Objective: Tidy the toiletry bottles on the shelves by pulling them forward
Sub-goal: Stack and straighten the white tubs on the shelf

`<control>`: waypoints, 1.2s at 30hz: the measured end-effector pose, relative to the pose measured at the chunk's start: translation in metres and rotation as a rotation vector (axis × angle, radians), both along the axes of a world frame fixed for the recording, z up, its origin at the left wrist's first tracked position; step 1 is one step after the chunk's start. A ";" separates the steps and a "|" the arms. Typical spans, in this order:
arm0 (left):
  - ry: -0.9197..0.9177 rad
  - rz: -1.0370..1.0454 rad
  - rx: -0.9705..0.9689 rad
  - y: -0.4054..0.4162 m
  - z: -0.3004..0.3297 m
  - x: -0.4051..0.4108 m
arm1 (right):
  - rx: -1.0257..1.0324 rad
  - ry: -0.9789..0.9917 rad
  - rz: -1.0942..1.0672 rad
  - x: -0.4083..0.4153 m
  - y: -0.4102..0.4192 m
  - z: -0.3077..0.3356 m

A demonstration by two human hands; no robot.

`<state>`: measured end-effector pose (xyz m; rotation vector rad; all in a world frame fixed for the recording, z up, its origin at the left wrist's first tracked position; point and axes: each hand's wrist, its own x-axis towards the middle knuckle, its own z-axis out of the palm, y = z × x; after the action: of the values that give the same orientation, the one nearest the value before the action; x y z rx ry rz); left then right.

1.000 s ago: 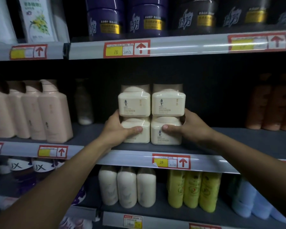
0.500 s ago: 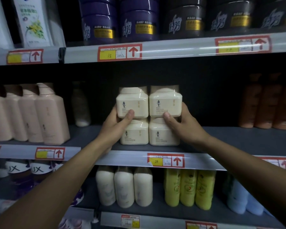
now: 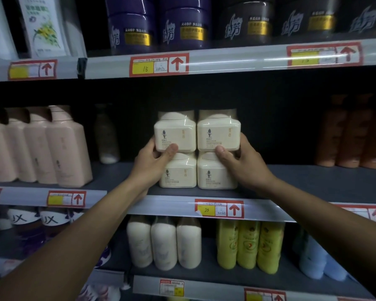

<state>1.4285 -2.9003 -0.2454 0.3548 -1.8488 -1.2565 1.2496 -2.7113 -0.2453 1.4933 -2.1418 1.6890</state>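
Several cream square jars stand stacked two-by-two near the front of the middle shelf. My left hand grips the upper left jar, thumb on its front lower edge, fingers round its left side. My right hand grips the upper right jar the same way from the right. The lower left jar and lower right jar sit beneath them, partly covered by my hands.
Pink pump bottles fill the shelf's left end, with a pale bottle set far back beside them. Orange-brown bottles stand at the right. Purple and black tubs sit above; white and yellow-green bottles below.
Both hands have risen from the lower pair of jars to the upper pair and now grip those by their outer sides. The jar stack sits slightly nearer the shelf front.
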 end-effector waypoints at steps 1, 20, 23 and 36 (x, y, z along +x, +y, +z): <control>0.003 -0.001 0.001 0.000 0.000 0.000 | -0.003 0.005 -0.006 0.000 0.000 0.000; 0.009 -0.030 0.031 0.001 -0.001 0.001 | 0.002 0.005 -0.009 0.005 -0.001 -0.001; 0.009 -0.030 0.036 0.004 -0.001 0.001 | 0.001 -0.015 -0.002 0.006 0.000 0.000; -0.076 0.030 -0.042 0.008 -0.004 0.004 | 0.044 -0.062 0.041 0.010 0.010 0.005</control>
<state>1.4324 -2.8926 -0.2489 0.4102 -1.9241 -1.1969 1.2593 -2.7017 -0.2408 1.5260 -2.2080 1.7348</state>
